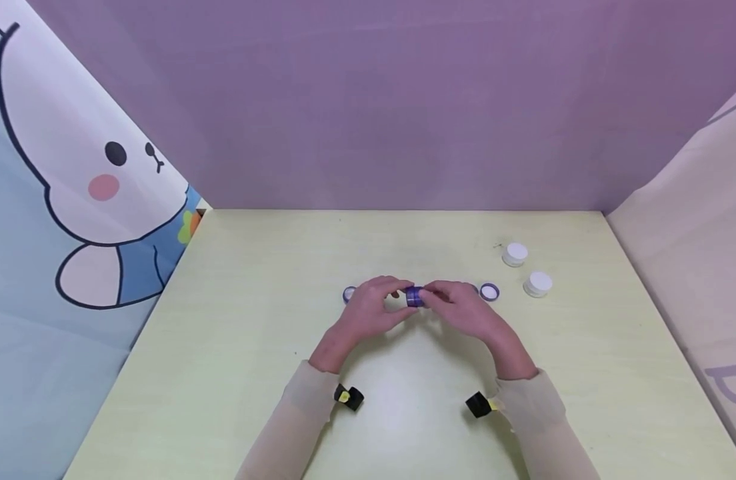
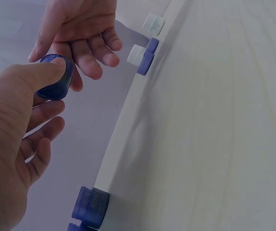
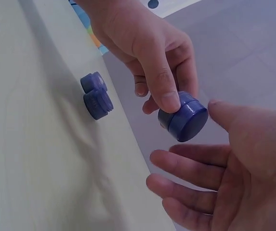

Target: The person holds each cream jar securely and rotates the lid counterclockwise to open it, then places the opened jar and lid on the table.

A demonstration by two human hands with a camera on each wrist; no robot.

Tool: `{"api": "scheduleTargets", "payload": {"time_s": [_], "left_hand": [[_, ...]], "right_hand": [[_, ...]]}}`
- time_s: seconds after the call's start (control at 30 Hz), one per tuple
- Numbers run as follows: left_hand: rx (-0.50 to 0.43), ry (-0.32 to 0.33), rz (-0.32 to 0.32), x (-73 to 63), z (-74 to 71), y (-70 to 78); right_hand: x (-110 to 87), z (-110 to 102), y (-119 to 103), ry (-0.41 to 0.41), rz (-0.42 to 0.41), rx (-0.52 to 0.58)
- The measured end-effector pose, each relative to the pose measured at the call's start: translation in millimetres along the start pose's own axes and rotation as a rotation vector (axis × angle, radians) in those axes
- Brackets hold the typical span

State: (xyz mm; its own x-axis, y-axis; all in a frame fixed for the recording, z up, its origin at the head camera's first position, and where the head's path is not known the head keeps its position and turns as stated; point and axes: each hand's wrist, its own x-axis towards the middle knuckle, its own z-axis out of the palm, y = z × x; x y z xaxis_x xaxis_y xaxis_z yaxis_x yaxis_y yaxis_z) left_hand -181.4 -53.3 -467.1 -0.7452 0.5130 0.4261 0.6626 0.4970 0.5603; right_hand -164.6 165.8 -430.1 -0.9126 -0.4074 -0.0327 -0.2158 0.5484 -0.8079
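A small round purple-blue jar [image 1: 413,297] with its lid on is held above the table between both hands. My left hand [image 1: 371,307] grips it by the body, thumb on one side, as the right wrist view shows of the jar [image 3: 190,120]. The right hand [image 1: 464,310] is at the lid end. Its thumb tip lies at or very near the lid's edge, and its other fingers are spread loosely, apart from the jar. Whether the thumb presses on the lid cannot be told.
Beyond the left hand stand two blue jars [image 3: 98,103], partly hidden in the head view. Right of the right hand lie blue rings or lids with pale insides [image 1: 490,292]. Farther right are two white jars, a back one [image 1: 515,254] and a front one [image 1: 538,284].
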Motion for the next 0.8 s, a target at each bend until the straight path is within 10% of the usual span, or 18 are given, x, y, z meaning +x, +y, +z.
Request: {"api": "scheduleTargets", "payload": {"time_s": [0.8], "left_hand": [[0.014,-0.015,-0.014,-0.7,1.6,-3.6]], "right_hand": [[0.0,-0.2,-1.6,0.023,-0.002,-0.01]]}}
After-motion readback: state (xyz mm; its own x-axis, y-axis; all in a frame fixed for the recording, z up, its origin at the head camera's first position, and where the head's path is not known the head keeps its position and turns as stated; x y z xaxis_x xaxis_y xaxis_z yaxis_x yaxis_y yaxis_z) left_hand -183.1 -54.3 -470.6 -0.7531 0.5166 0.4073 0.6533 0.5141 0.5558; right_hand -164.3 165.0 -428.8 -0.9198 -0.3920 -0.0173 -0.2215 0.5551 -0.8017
